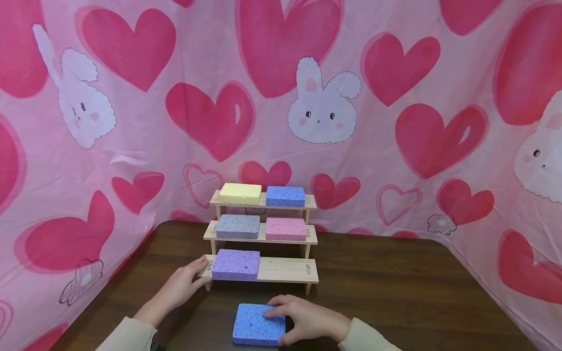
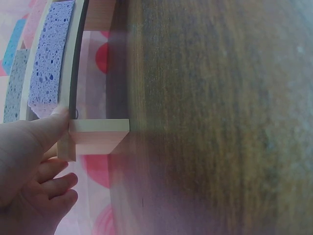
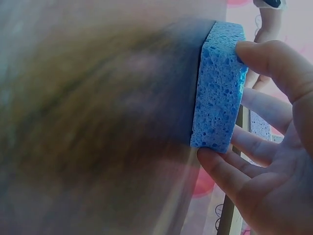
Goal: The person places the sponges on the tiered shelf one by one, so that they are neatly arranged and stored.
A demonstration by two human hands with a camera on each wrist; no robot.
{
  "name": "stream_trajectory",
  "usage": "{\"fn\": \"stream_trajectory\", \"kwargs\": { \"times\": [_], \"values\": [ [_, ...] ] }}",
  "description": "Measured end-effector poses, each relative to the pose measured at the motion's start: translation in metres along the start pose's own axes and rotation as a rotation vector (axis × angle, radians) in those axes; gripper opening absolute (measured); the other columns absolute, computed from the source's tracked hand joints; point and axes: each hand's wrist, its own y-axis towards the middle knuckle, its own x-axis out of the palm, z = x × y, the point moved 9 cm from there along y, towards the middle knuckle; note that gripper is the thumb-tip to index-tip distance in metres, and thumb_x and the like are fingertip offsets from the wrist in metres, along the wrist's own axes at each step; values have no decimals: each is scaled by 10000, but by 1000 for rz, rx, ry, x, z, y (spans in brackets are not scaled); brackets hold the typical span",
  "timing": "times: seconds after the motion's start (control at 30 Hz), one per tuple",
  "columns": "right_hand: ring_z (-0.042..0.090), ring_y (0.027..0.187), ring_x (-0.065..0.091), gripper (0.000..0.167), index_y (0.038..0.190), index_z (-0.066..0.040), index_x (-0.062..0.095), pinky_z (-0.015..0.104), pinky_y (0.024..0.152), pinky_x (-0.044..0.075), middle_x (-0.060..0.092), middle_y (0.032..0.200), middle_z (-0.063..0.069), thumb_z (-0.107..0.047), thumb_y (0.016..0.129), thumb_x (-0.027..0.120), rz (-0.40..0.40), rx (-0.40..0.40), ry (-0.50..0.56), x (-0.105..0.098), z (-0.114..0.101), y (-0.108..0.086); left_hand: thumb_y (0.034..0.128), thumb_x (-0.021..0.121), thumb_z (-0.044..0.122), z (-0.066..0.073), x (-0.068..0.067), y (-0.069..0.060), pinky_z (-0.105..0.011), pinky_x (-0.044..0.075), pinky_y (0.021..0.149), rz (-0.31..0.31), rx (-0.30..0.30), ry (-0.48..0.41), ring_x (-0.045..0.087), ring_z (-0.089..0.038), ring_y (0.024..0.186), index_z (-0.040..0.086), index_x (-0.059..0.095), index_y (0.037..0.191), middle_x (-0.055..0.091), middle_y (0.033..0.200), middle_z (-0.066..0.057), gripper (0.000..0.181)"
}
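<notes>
A blue sponge (image 1: pixel 252 324) lies flat on the table in front of a small three-step wooden rack (image 1: pixel 283 269). My right hand (image 1: pixel 309 319) holds this sponge from its right side. In the right wrist view, the thumb is on one edge of the sponge (image 3: pixel 217 93) and the fingers are along its other sides. My left hand (image 1: pixel 181 288) grips the left end of the rack's lowest step, thumb at the front edge, as the left wrist view shows. Right beside that hand, a purple sponge (image 1: pixel 236 264) sits on the left half of the step.
On the middle step are a grey sponge (image 1: pixel 238 226) and a pink sponge (image 1: pixel 286 229). The top step bears a yellow sponge (image 1: pixel 240 193) and another blue sponge (image 1: pixel 285 196). Behind the dark wooden table (image 1: pixel 386 282) hangs a pink cloth (image 1: pixel 272 141) with hearts and rabbits.
</notes>
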Motion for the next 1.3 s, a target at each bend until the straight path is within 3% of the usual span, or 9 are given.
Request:
{"fn": "stream_trajectory", "kwargs": {
  "times": [0.7, 1.3],
  "values": [
    [109, 1133, 450, 478, 1273, -115, 567, 247, 912, 416, 475, 1295, 57, -222, 822, 682, 6, 18, 33, -6, 2, -3, 808, 708, 162, 1, -1, 1, -525, 385, 922, 21, 28, 12, 454, -405, 1173, -85, 526, 1239, 462, 1310, -241, 528],
    [144, 1162, 422, 477, 1283, -135, 560, 292, 934, 410, 452, 1315, 53, -212, 827, 677, 71, 58, 78, -31, 2, -12, 803, 711, 153, 2, -1, 0, -524, 391, 916, 38, 59, 20, 468, -405, 1159, -93, 538, 1221, 475, 1295, -246, 515]
  ]
}}
